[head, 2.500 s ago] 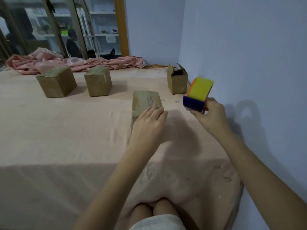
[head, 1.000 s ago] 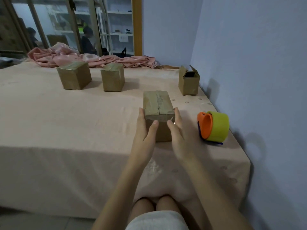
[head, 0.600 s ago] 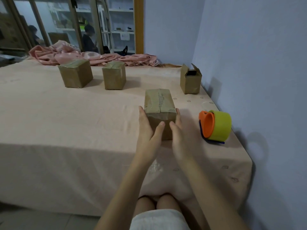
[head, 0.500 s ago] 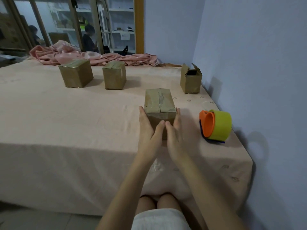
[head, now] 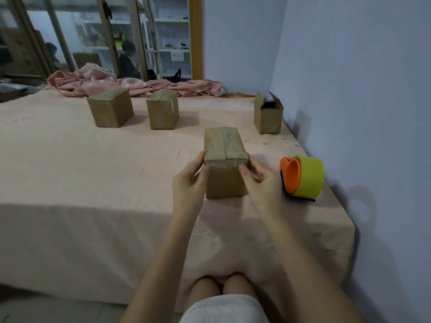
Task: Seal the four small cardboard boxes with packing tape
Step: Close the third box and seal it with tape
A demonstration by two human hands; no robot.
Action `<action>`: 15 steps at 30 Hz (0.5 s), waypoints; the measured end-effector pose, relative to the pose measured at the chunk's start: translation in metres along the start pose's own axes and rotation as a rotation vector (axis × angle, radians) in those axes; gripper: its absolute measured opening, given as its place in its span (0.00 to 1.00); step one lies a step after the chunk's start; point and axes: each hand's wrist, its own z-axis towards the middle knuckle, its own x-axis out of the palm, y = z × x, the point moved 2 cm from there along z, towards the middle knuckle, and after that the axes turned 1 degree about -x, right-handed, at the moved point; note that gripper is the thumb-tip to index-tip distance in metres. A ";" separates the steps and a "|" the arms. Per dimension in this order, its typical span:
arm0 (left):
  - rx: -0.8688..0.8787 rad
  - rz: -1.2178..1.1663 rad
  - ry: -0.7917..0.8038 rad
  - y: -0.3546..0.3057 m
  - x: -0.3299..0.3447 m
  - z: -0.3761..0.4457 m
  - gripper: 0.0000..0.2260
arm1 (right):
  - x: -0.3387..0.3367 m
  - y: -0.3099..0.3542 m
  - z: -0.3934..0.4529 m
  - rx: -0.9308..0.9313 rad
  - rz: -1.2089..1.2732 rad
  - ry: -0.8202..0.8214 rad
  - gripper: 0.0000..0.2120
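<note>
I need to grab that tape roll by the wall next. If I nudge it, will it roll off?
The tape roll lies with its round side on the cloth, so a nudge could probably start it rolling. The blue part under it and the soft cloth may hold it. It looks stiff and fairly light.

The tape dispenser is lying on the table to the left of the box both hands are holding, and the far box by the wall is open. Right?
Not quite. In the head view the tape dispenser lies right of the held box, toward the wall. The rest stands: left hand and right hand hold it, and the far box is open.
</note>
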 end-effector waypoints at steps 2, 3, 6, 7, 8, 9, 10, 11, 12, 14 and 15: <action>0.011 0.000 -0.005 0.000 -0.001 0.000 0.15 | 0.000 -0.002 0.002 0.014 0.020 0.000 0.19; 0.012 -0.007 -0.001 -0.001 -0.001 0.001 0.15 | -0.001 -0.003 0.003 0.028 0.029 0.003 0.19; -0.006 -0.055 0.000 -0.001 -0.004 0.004 0.15 | -0.007 -0.008 0.007 0.085 0.104 0.019 0.15; -0.012 -0.065 -0.002 -0.001 -0.004 0.006 0.15 | -0.008 -0.008 0.008 0.093 0.115 0.023 0.13; -0.020 -0.068 -0.006 0.000 -0.004 0.006 0.15 | -0.008 -0.009 0.009 0.093 0.115 0.020 0.12; -0.027 -0.070 -0.016 0.000 -0.002 0.007 0.14 | -0.008 -0.009 0.009 0.089 0.112 0.011 0.12; -0.036 -0.072 -0.029 0.000 -0.001 0.007 0.14 | -0.007 -0.009 0.010 0.086 0.116 -0.002 0.12; -0.045 -0.077 -0.044 0.000 0.001 0.008 0.14 | -0.006 -0.009 0.010 0.086 0.124 -0.018 0.12; -0.052 -0.084 -0.058 -0.001 0.002 0.008 0.14 | -0.005 -0.010 0.010 0.087 0.133 -0.033 0.13; -0.062 -0.096 -0.075 0.000 0.003 0.008 0.14 | -0.004 -0.009 0.010 0.090 0.139 -0.058 0.14; -0.066 -0.099 -0.081 0.000 0.003 0.008 0.14 | -0.004 -0.009 0.009 0.090 0.136 -0.064 0.15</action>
